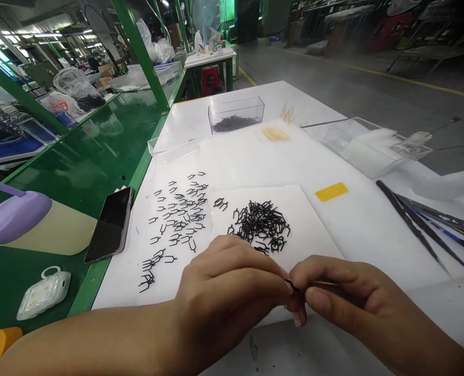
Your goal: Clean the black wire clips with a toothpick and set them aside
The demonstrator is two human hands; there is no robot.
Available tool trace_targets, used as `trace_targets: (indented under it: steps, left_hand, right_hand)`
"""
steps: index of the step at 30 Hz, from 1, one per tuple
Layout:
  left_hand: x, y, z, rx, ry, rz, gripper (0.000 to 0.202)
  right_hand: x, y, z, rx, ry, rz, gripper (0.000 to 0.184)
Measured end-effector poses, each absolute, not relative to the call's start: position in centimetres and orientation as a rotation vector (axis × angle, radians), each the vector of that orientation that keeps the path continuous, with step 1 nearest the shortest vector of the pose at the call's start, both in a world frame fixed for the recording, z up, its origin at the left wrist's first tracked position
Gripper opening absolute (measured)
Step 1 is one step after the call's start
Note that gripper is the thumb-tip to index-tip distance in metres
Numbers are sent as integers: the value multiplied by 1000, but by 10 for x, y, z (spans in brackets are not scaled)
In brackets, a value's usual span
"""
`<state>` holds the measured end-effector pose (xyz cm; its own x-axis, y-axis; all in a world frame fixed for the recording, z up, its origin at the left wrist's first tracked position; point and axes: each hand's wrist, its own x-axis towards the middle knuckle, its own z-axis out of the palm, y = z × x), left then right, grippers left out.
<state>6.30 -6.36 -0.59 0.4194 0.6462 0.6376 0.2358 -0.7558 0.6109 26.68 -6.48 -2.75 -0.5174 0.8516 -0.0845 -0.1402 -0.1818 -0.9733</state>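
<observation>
As left hand (232, 284) pinches a black clip (292, 285), right hand (335, 297) pinches a stick (326, 283).

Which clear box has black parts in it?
The far middle clear box, dark heap inside; the low tray and large right box show none.

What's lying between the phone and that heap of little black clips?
In the head view, many single black clips, spread out apart on the white table, lie between the phone and the heap.
</observation>
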Motion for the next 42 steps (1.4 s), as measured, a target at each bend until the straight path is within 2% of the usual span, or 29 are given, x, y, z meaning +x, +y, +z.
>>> trace_targets:
  steps: [10,19,42]
  left_hand:
    - [61,-63,-2,2340,757,1228,7]
    - [57,-68,2,2352,857,1126,16]
    - [48,-64,8,2584,790,974,15]
  right_hand:
    - [266,-66,-28,-840,-1134,2004,9]
    - [268,-68,-27,-817,-1115,2034,10]
    - [273,-74,-31,-882,-1096,2086,5]
